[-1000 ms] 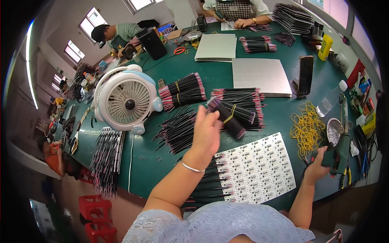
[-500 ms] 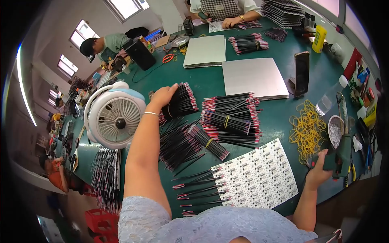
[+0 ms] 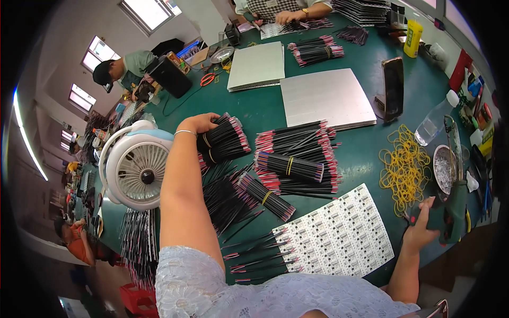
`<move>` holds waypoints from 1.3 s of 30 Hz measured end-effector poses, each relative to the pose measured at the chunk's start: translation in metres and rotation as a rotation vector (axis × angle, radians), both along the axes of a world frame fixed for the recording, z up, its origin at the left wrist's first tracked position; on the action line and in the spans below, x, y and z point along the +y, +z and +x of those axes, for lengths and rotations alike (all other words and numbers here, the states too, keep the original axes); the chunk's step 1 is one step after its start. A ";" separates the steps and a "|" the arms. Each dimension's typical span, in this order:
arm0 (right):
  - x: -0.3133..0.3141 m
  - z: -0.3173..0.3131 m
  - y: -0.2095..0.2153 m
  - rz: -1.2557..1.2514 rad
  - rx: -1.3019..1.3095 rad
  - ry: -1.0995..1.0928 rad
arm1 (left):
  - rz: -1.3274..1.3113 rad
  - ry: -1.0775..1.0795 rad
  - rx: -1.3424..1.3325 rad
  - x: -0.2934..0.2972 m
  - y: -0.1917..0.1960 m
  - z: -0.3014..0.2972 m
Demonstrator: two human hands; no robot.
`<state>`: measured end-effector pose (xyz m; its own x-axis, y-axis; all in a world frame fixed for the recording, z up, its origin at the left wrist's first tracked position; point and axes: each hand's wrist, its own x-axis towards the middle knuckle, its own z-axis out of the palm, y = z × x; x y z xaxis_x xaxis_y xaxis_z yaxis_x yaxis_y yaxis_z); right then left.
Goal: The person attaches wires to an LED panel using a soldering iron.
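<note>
My left hand (image 3: pixel 201 123) reaches out to a rubber-banded bundle of black wires with reddish tips (image 3: pixel 227 137). Its fingers curl over the bundle's far left end and are partly hidden there. Near the right table edge, my right hand (image 3: pixel 420 233) has one finger stretched up and the others spread aside, with nothing plainly held. Just right of it lies a tool with a green handle (image 3: pixel 456 209), seemingly a soldering iron. In front of me is a white circuit-board panel (image 3: pixel 336 233), with black wires (image 3: pixel 260 254) attached along its left edge.
A white fan (image 3: pixel 146 177) stands left of my forearm. More wire bundles (image 3: pixel 290 165) lie mid-table. Yellow rubber bands (image 3: pixel 403 169), a metal dish (image 3: pixel 441 167), a clear bottle (image 3: pixel 437 119) and a propped phone (image 3: pixel 392 87) are at right. Stacked panels (image 3: pixel 328 98) lie farther back. Co-workers sit beyond.
My left hand has drawn back slightly and its extended finger now curls behind the bundle. The whole view has shifted a little. My right hand stays beside the tool. The clear bottle stands more upright.
</note>
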<state>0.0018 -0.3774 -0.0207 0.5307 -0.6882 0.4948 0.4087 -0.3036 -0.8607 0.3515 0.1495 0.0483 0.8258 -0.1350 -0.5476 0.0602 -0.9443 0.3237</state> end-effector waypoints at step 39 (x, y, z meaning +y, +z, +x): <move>0.012 -0.006 0.013 0.045 -0.104 -0.003 | -0.246 -0.791 -0.383 -0.265 0.027 -0.075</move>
